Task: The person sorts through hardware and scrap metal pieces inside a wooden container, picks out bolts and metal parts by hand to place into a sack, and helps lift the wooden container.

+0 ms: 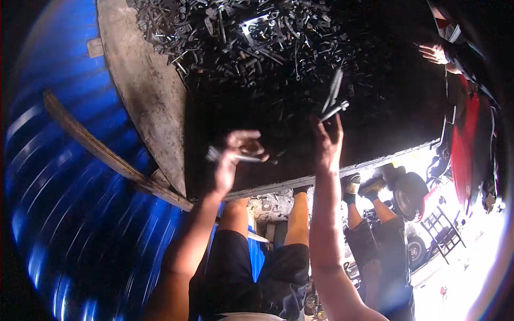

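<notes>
In the head view my left hand (238,152) is smeared by motion above the dark work surface. Its curled fingers close on a thin shiny metal piece (247,158), too blurred to name exactly. To the right, my right hand (327,140) is raised with its fingertips pinching bolts. One is a bolt (335,111) with a bright head pointing up and right. Behind it a longer, ridged metal rod (335,85), possibly a threaded bolt, stands up at a steep tilt. Beyond both hands spreads a pile of loose metal hardware (257,48).
A pale worn board (142,91) edges the dark surface (257,117) on the left, beside blue corrugated metal (64,176) and a wooden strip (101,147). Another person's hand (433,53) reaches in at far right. Below are a person's legs, a tyre (409,195) and a ladder-like frame (443,234).
</notes>
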Tool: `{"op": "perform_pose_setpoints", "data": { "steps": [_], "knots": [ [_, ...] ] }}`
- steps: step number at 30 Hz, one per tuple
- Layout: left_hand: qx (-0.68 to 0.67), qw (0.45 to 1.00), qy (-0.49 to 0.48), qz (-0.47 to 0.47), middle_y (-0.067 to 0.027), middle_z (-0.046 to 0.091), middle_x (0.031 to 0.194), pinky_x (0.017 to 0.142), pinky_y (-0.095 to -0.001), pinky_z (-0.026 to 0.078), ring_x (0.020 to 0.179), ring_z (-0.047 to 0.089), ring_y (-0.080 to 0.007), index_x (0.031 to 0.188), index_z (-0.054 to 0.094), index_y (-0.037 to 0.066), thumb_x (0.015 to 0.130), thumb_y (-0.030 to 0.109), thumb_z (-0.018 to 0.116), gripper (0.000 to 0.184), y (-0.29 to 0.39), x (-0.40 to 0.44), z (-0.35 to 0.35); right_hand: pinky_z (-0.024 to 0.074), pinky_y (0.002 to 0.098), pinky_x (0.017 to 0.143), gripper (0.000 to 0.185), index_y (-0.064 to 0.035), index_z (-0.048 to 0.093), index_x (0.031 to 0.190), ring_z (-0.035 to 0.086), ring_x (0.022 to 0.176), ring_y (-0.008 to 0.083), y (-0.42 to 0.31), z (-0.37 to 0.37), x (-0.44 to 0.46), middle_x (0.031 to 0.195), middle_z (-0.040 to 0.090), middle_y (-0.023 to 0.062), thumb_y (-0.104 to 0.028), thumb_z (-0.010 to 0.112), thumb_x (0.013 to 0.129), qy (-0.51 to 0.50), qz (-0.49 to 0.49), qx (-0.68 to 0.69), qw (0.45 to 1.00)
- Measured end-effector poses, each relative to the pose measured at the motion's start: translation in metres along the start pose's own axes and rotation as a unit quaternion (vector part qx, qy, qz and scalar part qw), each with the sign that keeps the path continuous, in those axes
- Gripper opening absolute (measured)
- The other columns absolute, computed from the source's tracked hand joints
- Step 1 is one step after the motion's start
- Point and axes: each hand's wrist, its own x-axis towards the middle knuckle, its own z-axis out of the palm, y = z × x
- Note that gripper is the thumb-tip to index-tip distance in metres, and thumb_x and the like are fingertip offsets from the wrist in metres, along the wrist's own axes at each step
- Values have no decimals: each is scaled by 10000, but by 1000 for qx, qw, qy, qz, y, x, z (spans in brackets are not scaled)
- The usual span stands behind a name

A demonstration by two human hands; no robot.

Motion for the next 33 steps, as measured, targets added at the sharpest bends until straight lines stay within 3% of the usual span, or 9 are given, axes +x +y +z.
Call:
{"op": "perform_pose_setpoints", "data": {
  "steps": [5,7,9,11,13,17,22,25,33],
  "knots": [
    [-108,993,31,-46,-189,458,1282,995,-426,331,1221,414,-286,1358,315,37,833,504,391,707,4,45,-19,435,212,726,455,-28,421,1251,542,808,108,-37,6,-19,889,598,16,29,561,822,-109,-95,-35,989],
    [-241,966,-23,-94,-129,393,1364,986,-440,331,1248,384,-271,1377,314,86,851,557,433,717,-6,55,-8,435,290,806,512,-33,416,1259,526,930,190,-21,24,-29,1031,552,101,26,571,775,-114,-30,-56,991],
    [-416,903,-95,-51,-90,533,1182,890,-393,434,1093,511,-194,1384,287,91,839,570,480,751,-34,55,-8,394,371,897,587,-35,413,1264,442,1074,305,-23,52,-47,1185,448,184,-1,590,705,-160,-164,-342,911],
    [-267,962,-41,-40,-70,595,990,777,-330,494,875,588,-151,1343,351,52,836,471,566,692,-30,56,-12,313,448,1001,672,-36,412,1268,290,1211,437,-32,79,-65,1332,293,250,-30,598,623,-199,-253,-522,790],
    [-302,919,205,-150,-40,581,815,678,-311,498,698,580,-145,979,571,48,813,246,660,274,-51,61,-41,306,483,1002,606,-29,499,1197,319,1176,462,-14,79,-50,1226,414,286,-45,616,602,-288,-334,-468,766],
    [-416,865,277,-38,-8,504,709,626,-296,467,607,487,-137,843,555,68,787,138,665,142,-94,69,-123,473,434,735,127,11,574,857,573,788,391,-5,78,27,878,588,222,-81,544,775,-124,-282,-490,816],
    [-359,881,305,-52,-18,501,718,646,-307,459,630,491,-139,842,542,57,795,139,647,141,-68,43,-139,482,463,777,391,-40,558,1051,592,907,389,60,110,155,953,614,239,-305,595,765,-145,-151,-623,753],
    [-409,862,294,-63,-27,511,706,655,-308,460,626,501,-146,847,547,51,793,136,651,145,-77,38,-143,418,464,896,611,-57,441,1219,566,988,386,105,162,195,1039,587,258,-424,599,757,-118,-99,-533,832],
    [-410,871,262,-66,-27,509,708,650,-306,434,605,487,-136,862,550,58,797,141,652,147,-79,33,-134,285,482,1007,1032,-52,145,1369,456,1146,387,164,203,207,1165,525,245,-643,614,665,-2,-26,-537,843]
  ]
}}
